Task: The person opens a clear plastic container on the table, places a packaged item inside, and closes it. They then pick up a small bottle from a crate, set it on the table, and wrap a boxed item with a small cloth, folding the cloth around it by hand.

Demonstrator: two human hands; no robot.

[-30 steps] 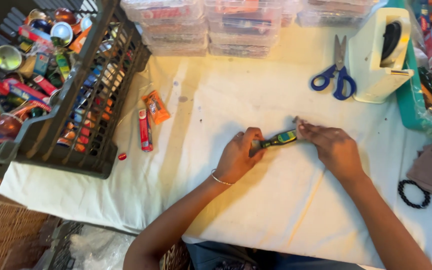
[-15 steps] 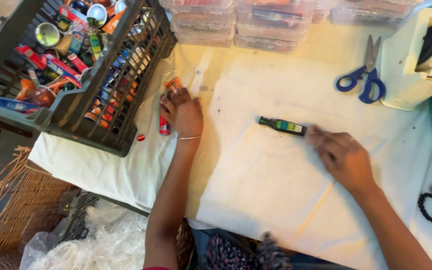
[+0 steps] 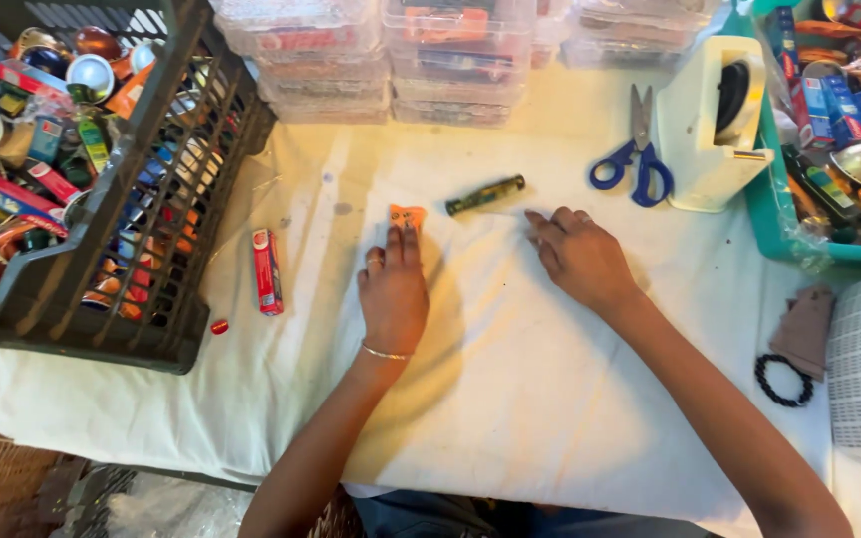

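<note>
Small orange packet (image 3: 408, 216): flat on the white cloth of the table (image 3: 510, 399), roughly mid-table, toward the far edge. Left hand (image 3: 393, 289): palm down, fingers extended and close together, fingertips touching the packet's near edge; thin bangle at the wrist. No pinch visible.

Dark green tube (image 3: 485, 194): lying tilted just beyond and right of the packet, apart from it. Right hand (image 3: 580, 257): palm down on the cloth, fingers loosely spread, fingertips near the tube's right end but not touching; empty.

Red tube (image 3: 267, 271): lying lengthwise left of the left hand, well apart. Small red cap (image 3: 219, 326): just beside the tube's near end.

Dark plastic crate (image 3: 166, 169): at the left edge, filled with mixed small cosmetics. Stacked clear boxes (image 3: 450, 60): along the far edge. Blue-handled scissors (image 3: 638, 164): closed, toward the far right. White tape dispenser (image 3: 710, 130): just right of the scissors. Teal tray (image 3: 779, 229): at the far right corner. Black bead bracelet (image 3: 782, 380): near the right edge.
</note>
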